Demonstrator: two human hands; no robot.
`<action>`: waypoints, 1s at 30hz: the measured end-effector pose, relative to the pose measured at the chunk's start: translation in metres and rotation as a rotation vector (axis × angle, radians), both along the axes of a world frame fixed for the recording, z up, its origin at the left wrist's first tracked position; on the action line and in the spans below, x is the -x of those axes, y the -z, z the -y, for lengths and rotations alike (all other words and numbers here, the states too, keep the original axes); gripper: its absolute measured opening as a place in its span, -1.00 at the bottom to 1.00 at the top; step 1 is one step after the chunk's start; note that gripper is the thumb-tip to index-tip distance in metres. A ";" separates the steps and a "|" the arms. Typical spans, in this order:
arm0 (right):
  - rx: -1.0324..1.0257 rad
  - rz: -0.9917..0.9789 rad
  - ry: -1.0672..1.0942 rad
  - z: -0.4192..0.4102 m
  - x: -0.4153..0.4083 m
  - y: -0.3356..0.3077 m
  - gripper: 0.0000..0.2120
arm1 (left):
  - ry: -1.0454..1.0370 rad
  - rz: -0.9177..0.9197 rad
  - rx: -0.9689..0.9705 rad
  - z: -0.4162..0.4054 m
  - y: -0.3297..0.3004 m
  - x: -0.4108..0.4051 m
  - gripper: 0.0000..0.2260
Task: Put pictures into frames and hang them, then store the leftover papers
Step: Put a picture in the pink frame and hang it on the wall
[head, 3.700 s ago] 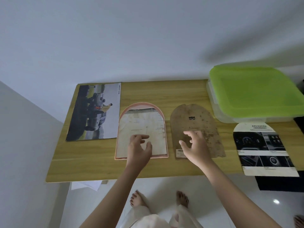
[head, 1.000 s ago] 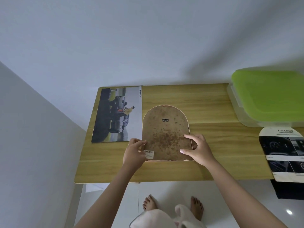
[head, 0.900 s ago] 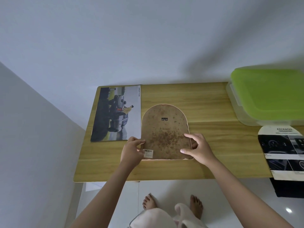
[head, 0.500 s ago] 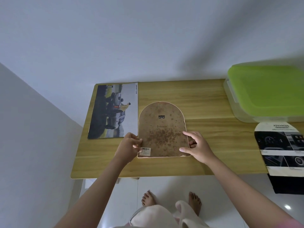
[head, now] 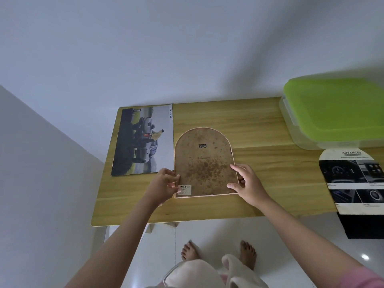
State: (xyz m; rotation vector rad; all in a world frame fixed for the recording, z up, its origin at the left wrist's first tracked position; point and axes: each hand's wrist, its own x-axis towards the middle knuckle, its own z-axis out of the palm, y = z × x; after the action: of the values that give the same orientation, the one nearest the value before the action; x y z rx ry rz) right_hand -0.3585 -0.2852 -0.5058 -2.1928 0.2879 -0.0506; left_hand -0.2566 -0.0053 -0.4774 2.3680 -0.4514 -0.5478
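An arched picture frame point(head: 204, 163) lies face down near the middle of the wooden worktop point(head: 259, 129), its rounded top pointing to 12 o'clock and its flat bottom edge toward the person. The brown, spotted backing board fills the frame, with a small metal hanger point(head: 202, 146) near the top and a white barcode sticker point(head: 185, 189) in the corner at 7 o'clock.

The left hand point(head: 164, 187) grips the frame's lower left edge, thumb curled onto the backing just beside the sticker. The right hand point(head: 248, 183) holds the lower right edge, thumb pressed on the board near the bottom corner and index finger laid on it higher up; the other fingers curl beside the rim.

At 9 o'clock from the frame, just beside it, a rectangular car picture point(head: 143, 140) lies flat with the words "SMART CAR" along its right border. At 3 o'clock, well apart, an arched printed paper point(head: 353, 179) headed "ADVANCED" lies at the worktop's right end, overhanging the front edge. Behind that paper, at 1 o'clock from the frame, sits a clear storage box with a green lid point(head: 336, 109).

Bare feet point(head: 247, 254) stand on the white tiled floor below the worktop's front edge.
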 end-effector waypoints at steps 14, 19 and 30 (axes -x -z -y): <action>0.010 -0.155 0.055 -0.015 -0.008 -0.011 -0.26 | 0.056 0.098 -0.068 0.002 -0.001 -0.002 -0.54; 0.082 -0.496 -0.091 -0.002 -0.038 -0.038 0.10 | 0.048 0.078 -0.038 0.002 -0.002 0.000 -0.59; 0.306 -0.758 -0.182 -0.009 -0.079 -0.064 0.40 | -0.061 0.000 0.021 0.005 -0.002 0.004 -0.61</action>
State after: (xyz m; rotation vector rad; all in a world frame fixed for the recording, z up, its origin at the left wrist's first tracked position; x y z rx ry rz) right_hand -0.2796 -0.2759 -0.4421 -2.4513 0.5198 0.9037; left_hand -0.2602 -0.0103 -0.4755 2.3539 -0.3822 -0.5125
